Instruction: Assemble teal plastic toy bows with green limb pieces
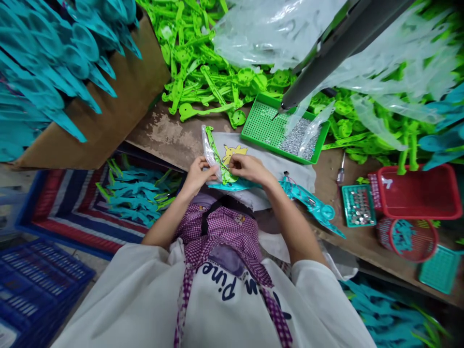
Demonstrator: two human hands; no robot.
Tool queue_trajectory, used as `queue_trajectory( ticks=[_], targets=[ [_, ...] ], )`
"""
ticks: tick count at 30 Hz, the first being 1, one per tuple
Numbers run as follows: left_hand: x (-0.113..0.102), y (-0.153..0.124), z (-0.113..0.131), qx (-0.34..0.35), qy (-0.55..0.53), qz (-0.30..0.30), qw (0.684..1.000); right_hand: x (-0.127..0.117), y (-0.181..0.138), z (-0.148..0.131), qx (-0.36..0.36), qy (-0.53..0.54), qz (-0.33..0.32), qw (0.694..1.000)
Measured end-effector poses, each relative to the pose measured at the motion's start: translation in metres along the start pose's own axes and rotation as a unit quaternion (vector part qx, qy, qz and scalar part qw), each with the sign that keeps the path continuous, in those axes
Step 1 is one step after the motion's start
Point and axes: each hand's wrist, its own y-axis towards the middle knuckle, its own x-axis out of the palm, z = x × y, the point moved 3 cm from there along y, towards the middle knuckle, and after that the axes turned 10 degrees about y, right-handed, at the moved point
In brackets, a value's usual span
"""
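My left hand is closed on a long translucent plastic piece, held against a bright green plastic part that slants upward. Over the green part's rounded lower end, the fingers of my right hand are pinched together; whatever they hold is too small to make out. Thin dark lines like wires run between the two hands. Under them lies a pale cloth with a yellow cartoon figure. A blue plastic part lies just below my hands, and another blue part with red wires rests to the right.
A dark powered driver hangs over a green tray of small screws. Green parts and translucent pieces are heaped behind. At left stands a cardboard box of blue parts; at right, a red bin and small teal tray.
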Motion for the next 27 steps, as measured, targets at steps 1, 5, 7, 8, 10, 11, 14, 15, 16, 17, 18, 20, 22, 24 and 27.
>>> queue_trajectory(
  ticks=[1, 5, 7, 8, 10, 11, 14, 15, 16, 17, 18, 20, 22, 24, 27],
  targets=[
    [0.0005, -0.0005, -0.0007, 0.0, 0.003, 0.003, 1.0, -0.0002, 0.0, 0.0002, 0.001, 0.0, 0.0, 1.0],
    [0.003, -0.003, -0.0016, -0.009, 0.007, 0.0, 1.0, -0.0013, -0.0002, 0.0001, 0.008, 0.0, -0.001, 1.0],
    [0.0042, -0.0037, -0.0015, -0.022, -0.003, -0.003, 1.0, -0.0014, -0.0002, -0.0002, 0.006, 0.001, -0.001, 1.0],
    [0.0046, -0.0038, -0.0014, -0.027, -0.006, -0.002, 1.0, -0.0014, -0.0001, -0.0003, 0.005, 0.0, -0.001, 1.0],
    [0.005, -0.0034, -0.0008, -0.029, -0.006, 0.005, 1.0, -0.0012, 0.0001, -0.0005, 0.004, -0.003, -0.001, 1.0],
    [0.0052, -0.003, -0.0006, -0.028, -0.004, 0.009, 1.0, -0.0012, 0.0002, -0.0006, 0.004, -0.004, 0.0, 1.0],
    [0.0061, -0.0023, -0.0002, -0.019, 0.009, 0.02, 1.0, -0.0015, 0.0001, -0.0014, 0.007, -0.007, 0.003, 1.0],
    [0.0065, -0.0025, -0.0003, -0.014, 0.012, 0.023, 1.0, -0.0017, 0.0, -0.0017, 0.008, -0.008, 0.003, 1.0],
    [0.007, -0.0028, -0.0008, -0.01, 0.014, 0.025, 1.0, -0.0018, -0.0001, -0.0021, 0.008, -0.008, 0.004, 1.0],
    [0.0076, -0.0034, -0.0015, -0.007, 0.015, 0.026, 1.0, -0.0019, -0.0003, -0.0023, 0.007, -0.008, 0.004, 1.0],
    [0.0081, -0.0042, -0.0026, -0.006, 0.014, 0.027, 1.0, -0.0019, -0.0004, -0.0023, 0.007, -0.007, 0.004, 1.0],
    [0.0089, -0.006, -0.005, -0.004, 0.011, 0.032, 0.999, -0.0017, -0.0005, -0.0017, 0.006, -0.002, 0.004, 1.0],
    [0.0082, -0.0073, -0.0065, 0.001, 0.016, 0.045, 0.999, -0.0013, -0.0003, -0.0009, 0.003, 0.004, 0.004, 1.0],
    [0.0061, -0.0073, -0.0058, 0.013, 0.036, 0.059, 0.998, -0.0011, -0.0001, -0.0004, -0.003, 0.008, 0.005, 1.0],
    [0.0018, -0.0037, -0.0024, 0.028, 0.081, 0.042, 0.995, -0.0013, 0.0002, -0.0008, -0.006, 0.004, 0.004, 1.0]
  ],
)
